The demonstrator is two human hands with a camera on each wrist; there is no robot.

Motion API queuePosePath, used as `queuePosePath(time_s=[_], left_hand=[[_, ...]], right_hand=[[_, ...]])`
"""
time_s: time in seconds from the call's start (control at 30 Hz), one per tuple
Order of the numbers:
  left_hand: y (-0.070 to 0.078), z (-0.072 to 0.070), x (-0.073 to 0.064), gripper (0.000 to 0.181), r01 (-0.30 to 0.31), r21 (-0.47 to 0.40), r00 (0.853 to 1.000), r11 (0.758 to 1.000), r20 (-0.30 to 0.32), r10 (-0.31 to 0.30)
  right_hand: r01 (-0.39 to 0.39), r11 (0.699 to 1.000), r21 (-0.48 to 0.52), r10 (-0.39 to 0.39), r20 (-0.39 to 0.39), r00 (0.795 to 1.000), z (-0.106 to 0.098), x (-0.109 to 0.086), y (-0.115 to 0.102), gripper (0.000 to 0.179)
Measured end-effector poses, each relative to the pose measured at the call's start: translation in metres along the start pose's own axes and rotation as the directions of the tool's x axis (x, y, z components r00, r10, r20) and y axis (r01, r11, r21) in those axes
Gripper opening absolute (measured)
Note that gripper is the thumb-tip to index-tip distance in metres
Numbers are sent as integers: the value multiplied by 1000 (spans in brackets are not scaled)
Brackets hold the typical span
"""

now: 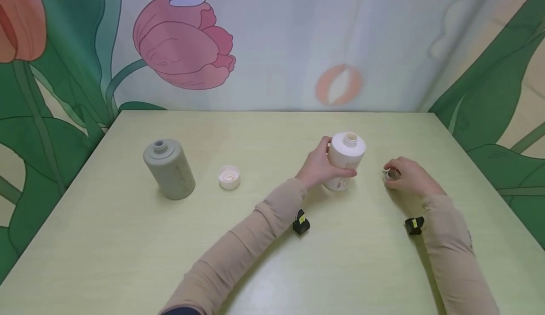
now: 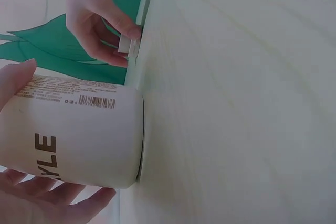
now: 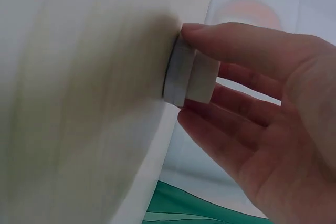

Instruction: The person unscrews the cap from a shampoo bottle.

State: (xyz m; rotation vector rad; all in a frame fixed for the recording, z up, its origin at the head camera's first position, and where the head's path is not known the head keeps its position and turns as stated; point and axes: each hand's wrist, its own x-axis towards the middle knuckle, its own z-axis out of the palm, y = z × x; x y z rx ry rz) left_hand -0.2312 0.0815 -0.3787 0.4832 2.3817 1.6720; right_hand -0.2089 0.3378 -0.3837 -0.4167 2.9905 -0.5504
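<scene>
My left hand (image 1: 320,164) grips a white bottle (image 1: 346,156) round its body; its neck is uncapped and faces up. Printed text and a barcode show on the bottle (image 2: 79,129) in the left wrist view, its base at or very near the tabletop. To the right, my right hand (image 1: 409,177) pinches a small pale screw cap (image 1: 392,175) between thumb and fingers. The stepped side of this cap (image 3: 191,74) shows in the right wrist view, close against the table surface. Palm and back of the left hand are partly hidden.
A grey-green bottle (image 1: 169,169) without a cap stands at the left of the pale table (image 1: 127,258). Beside it lies a white cap (image 1: 229,178) with its hollow up. Small black wrist devices (image 1: 301,223) sit under both forearms. A printed curtain (image 1: 272,45) hangs behind.
</scene>
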Motion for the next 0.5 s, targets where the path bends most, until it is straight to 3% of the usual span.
queuePosePath(time_s=[0.2, 0.3, 0.4, 0.5], left_hand=[[0, -4, -1, 85, 7, 21, 1000, 1000, 25, -8], [-2, -7, -2, 91, 13, 36, 999, 999, 49, -15], [-2, -14, -5, 100, 14, 65, 996, 998, 83, -19], [0, -27, -9, 107, 2, 123, 993, 992, 116, -17]], right_hand=[[-37, 999, -26, 38, 31, 999, 2, 4, -3, 37], [-73, 997, -35, 75, 59, 995, 1, 5, -6, 48], [-94, 995, -13, 95, 87, 992, -5, 2, -14, 61], [-72, 997, 39, 69, 61, 996, -17, -1, -27, 66]])
